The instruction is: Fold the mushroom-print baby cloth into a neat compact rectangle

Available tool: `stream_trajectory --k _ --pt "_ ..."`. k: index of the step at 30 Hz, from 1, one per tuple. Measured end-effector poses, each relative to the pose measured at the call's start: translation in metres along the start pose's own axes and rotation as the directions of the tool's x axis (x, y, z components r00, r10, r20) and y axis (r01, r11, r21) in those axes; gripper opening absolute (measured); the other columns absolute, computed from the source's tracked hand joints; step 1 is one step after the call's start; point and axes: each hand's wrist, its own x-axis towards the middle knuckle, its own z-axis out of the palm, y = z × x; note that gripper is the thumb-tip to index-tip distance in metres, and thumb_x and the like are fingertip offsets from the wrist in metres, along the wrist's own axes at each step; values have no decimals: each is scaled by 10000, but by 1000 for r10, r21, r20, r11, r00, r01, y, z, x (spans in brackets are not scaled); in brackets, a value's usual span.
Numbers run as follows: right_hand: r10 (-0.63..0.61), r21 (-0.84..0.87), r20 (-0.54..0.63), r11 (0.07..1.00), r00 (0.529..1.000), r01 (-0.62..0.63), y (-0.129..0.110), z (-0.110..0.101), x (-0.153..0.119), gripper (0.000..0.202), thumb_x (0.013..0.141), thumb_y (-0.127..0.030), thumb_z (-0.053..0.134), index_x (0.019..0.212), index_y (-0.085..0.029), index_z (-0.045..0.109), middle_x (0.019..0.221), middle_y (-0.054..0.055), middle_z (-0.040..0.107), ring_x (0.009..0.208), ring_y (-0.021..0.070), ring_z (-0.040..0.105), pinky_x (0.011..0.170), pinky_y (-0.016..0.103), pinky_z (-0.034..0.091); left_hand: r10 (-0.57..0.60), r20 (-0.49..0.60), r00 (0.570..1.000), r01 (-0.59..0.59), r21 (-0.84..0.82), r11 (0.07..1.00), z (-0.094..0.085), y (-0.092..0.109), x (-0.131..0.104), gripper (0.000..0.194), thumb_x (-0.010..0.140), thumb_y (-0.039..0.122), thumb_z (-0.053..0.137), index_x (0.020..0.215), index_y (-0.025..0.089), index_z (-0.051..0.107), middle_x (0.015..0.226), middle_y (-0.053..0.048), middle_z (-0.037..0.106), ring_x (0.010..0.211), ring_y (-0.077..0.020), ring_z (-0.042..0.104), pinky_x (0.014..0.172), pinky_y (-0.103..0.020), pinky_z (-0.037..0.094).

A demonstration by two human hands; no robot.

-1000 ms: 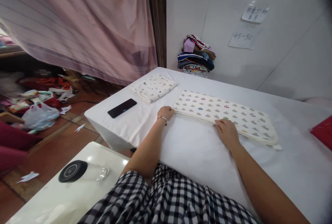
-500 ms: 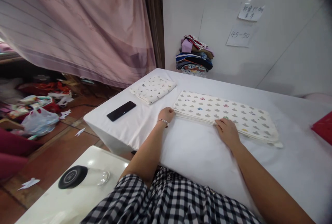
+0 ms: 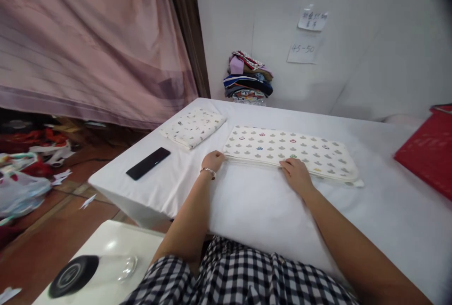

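A folded white cloth [image 3: 271, 147] with grey shapes and a few coloured figures lies lengthwise on the white-covered table [image 3: 254, 211]. My left hand [image 3: 213, 160], with a bracelet at the wrist, pinches the cloth's near left corner. Farther along the same near edge, my right hand [image 3: 295, 172] grips the layers between thumb and fingers. Parts of the fingertips of both hands are hidden by the cloth. Left of it lies a second folded cloth [image 3: 193, 127], white with small scattered prints, untouched by either hand.
A black phone [image 3: 148, 164] lies near the table's left edge. Folded clothes [image 3: 248, 76] are stacked by the wall. A red object [image 3: 429, 149] stands at the right. A low white stand [image 3: 116, 234] holds a glass bottle with a black lid [image 3: 74, 274]. A pink curtain [image 3: 88, 36] hangs left.
The view has turned to the right, so things appear farther left and more of the red object shows. Both hands keep their hold on the cloth's near edge.
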Motion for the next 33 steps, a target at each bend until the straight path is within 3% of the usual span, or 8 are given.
stream_trajectory --k 5,9,17,19,23,27,30,33 --pt "61 -12 61 998 996 -61 -6 -4 3 295 911 -236 399 1069 -194 645 1001 95 582 900 223 474 794 353 374 53 -90 994 -42 118 992 8 6 3 529 772 623 427 974 188 648 1004 -84 674 940 -245 599 745 -305 428" --pt "89 21 85 996 992 -91 -10 -8 3 286 904 -225 409 1076 -214 637 1016 88 580 921 216 478 823 352 376 80 -91 993 -60 206 977 13 9 5 492 764 541 478 1068 181 617 1070 -96 651 1003 -266 578 798 -339 424" --pt "229 243 57 941 972 -236 -10 -25 15 281 885 -291 422 1079 -240 619 1104 56 582 1048 207 496 874 337 422 54 -90 994 -40 149 988 13 9 5 426 797 461 455 1084 188 611 1058 -75 660 1012 -262 578 837 -359 418" --pt "219 221 52 949 974 -225 -8 -26 18 309 889 -299 405 1119 -235 601 1188 69 553 1123 219 470 923 360 400 43 -108 993 -30 122 992 13 9 5 417 808 447 443 1090 190 610 1059 -70 661 1010 -255 581 844 -355 418" --pt "130 140 165 978 978 -153 -5 -21 16 331 874 -292 427 1155 -221 588 1272 89 518 1188 244 442 985 417 351 49 -128 991 -34 117 993 15 8 4 401 811 426 453 1088 185 613 1060 -74 659 1006 -247 586 851 -350 419" --pt "132 202 219 963 967 -178 1 -22 15 345 876 -360 420 1149 -245 597 1291 79 512 1186 244 460 970 429 385 79 -173 982 -59 120 991 19 6 5 435 827 455 444 1128 178 593 1100 -90 642 1031 -245 575 857 -350 418" --pt "188 252 212 938 959 -239 8 -28 23 371 887 -400 387 1160 -259 596 1329 65 488 1195 252 464 953 437 417 96 -169 981 -78 113 991 19 5 11 477 835 491 432 1158 168 571 1125 -97 628 1051 -245 564 879 -348 412" --pt "141 239 158 955 977 -176 12 -31 31 377 891 -389 388 1186 -256 582 1331 64 494 1227 252 437 998 445 380 92 -110 990 -80 107 991 14 6 22 503 827 485 455 1192 151 539 1142 -103 619 1054 -234 567 877 -325 419"
